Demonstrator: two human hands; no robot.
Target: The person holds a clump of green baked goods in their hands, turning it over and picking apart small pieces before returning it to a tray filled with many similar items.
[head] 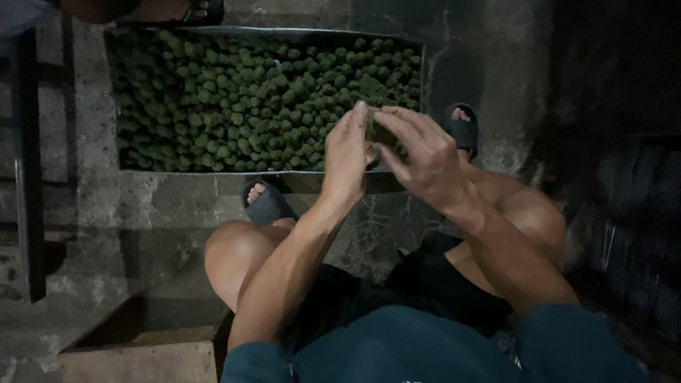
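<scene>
Right of centre in the frame, the left hand (345, 157) and right hand (421, 157) meet, fingers curled around a small green piece (378, 133), perhaps a folded leaf; it is half hidden. Behind them, across the upper frame, a metal tray (269, 31) holds heaped green lumps (241, 99). Grey sandals (268, 206) rest on a cracked concrete floor (128, 213). Lower left stands a wooden box (138, 360).

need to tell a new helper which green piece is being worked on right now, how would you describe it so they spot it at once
Start at the big metal tray on the concrete floor, heaped with small green lumps. At its near right corner the left hand and right hand meet above it. The green piece is pinched between their fingertips: alone among them, it is lifted off the pile.
</scene>
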